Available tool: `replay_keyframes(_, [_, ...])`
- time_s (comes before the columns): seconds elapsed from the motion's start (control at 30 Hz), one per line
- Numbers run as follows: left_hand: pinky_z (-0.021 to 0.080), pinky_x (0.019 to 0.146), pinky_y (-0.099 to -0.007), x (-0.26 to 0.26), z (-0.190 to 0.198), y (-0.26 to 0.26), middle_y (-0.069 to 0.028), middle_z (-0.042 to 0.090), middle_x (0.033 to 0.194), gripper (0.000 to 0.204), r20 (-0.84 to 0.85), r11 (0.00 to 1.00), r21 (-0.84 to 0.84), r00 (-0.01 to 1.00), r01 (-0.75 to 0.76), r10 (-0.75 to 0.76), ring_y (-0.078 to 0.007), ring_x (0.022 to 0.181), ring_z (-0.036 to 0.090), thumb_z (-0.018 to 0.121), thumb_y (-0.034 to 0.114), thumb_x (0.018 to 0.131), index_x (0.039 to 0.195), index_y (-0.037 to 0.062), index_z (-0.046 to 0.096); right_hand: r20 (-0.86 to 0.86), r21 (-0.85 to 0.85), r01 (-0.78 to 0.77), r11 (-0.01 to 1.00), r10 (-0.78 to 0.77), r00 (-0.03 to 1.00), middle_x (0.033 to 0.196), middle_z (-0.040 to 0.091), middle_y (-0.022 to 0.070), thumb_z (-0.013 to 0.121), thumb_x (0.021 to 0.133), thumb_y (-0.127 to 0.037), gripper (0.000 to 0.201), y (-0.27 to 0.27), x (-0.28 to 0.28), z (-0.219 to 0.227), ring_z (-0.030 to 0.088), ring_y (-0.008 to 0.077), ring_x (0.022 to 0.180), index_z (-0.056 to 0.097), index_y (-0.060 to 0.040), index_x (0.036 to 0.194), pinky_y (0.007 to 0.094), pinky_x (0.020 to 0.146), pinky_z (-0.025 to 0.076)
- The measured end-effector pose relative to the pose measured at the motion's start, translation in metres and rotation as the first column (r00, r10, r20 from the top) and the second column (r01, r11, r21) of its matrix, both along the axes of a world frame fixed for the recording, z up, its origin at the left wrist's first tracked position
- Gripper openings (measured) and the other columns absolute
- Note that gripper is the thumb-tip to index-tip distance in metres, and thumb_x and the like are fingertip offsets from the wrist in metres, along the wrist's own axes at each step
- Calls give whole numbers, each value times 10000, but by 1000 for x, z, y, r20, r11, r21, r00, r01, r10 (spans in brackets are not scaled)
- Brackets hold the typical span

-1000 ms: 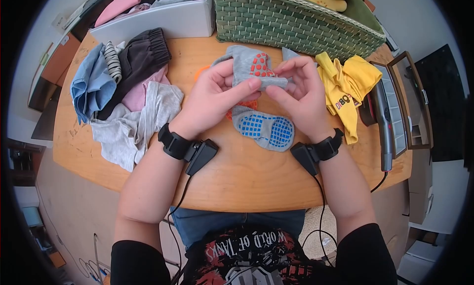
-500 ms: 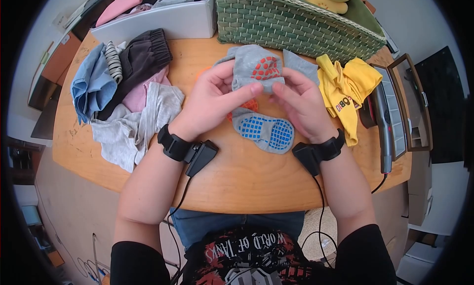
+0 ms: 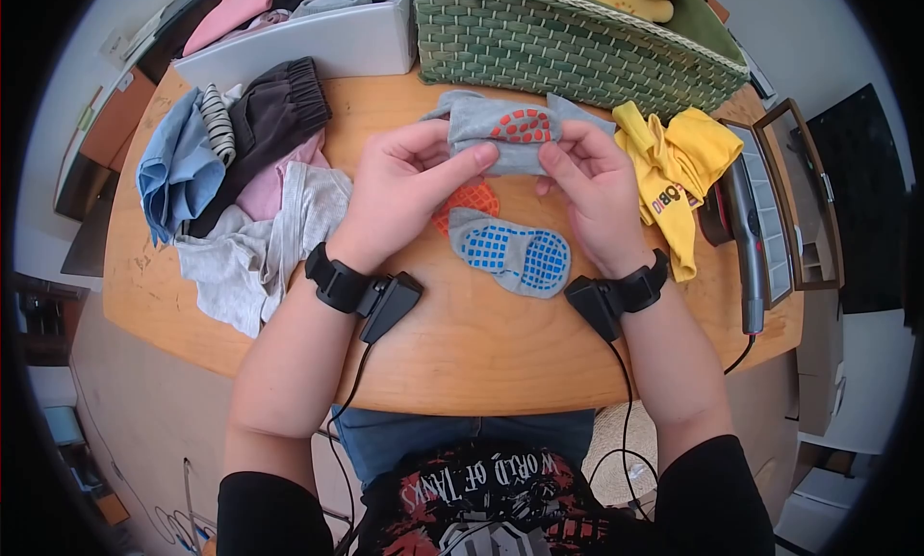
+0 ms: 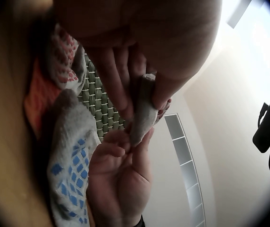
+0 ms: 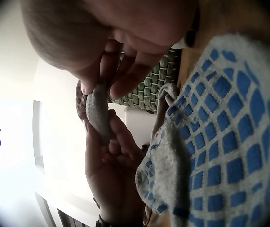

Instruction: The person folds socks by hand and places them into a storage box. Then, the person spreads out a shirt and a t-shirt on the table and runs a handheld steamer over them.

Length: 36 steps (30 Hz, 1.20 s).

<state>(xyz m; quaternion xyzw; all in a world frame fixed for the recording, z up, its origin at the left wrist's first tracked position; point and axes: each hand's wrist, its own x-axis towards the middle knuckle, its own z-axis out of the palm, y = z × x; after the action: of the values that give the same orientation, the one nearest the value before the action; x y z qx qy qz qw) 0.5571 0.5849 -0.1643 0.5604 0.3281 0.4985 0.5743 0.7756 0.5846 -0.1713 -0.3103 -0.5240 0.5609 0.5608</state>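
Left hand (image 3: 399, 192), right hand (image 3: 601, 185): fingers (image 3: 589, 140) pinch 2 opposite ends of red-patterned grey sock (image 3: 502, 132), likely to hold its folded layers flat.

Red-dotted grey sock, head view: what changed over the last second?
The thumbs of the left hand and right hand have moved apart along the red-dotted grey sock; its dotted patch now lies wider and flatter, with a grey band below it. Nothing let go: both hands grip it throughout. The blue-dotted sock and yellow garment stayed put.
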Motion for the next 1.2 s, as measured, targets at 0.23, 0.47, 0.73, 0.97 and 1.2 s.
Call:
replay_keyframes(0.23, [555,825,-240,5,7,-4,-58,718,1106,315,138,996,-87,990,33,-21,-90,966,665,712,95,959,1236,-45,654,-25,-29,-31,999,30,999,1007,699,38,684,979,-100,183,-2,-4,0,650,85,862,627,-7,1126,252,693,561])
replay_keyframes(0.47, [574,867,-286,21,-2,-10,-77,671,1248,356,302,993,-67,950,98,-73,-133,1061,667,636,86,1002,1346,22,573,-46,-46,83,995,-85,995,1028,705,49,715,956,-94,152,-5,-5,7,664,86,867,612,-33,1049,245,686,570])
replay_keyframes(0.73, [520,892,-274,22,-2,-7,-21,679,1206,319,479,964,-193,875,182,-69,-99,1048,638,660,132,998,1302,57,603,-60,-121,-80,989,73,995,1045,699,46,736,928,-55,174,-11,-8,7,650,70,853,586,-48,1015,229,681,545])
replay_keyframes(0.97, [515,901,-267,19,-6,-4,-25,683,1203,293,454,973,-161,888,165,-76,-94,1065,635,649,133,1005,1284,52,610,-104,-167,-186,968,170,980,1134,668,64,753,900,-26,269,-12,-11,10,650,118,1051,582,-38,1108,260,840,566])
replay_keyframes(1.2, [517,921,-256,17,-5,-6,-36,691,1174,308,315,988,-116,947,103,-61,-86,1063,639,692,80,968,1261,29,614,-51,-85,-104,991,100,994,1169,657,72,729,894,24,302,-10,-6,5,639,150,1112,560,-33,1138,313,963,550])
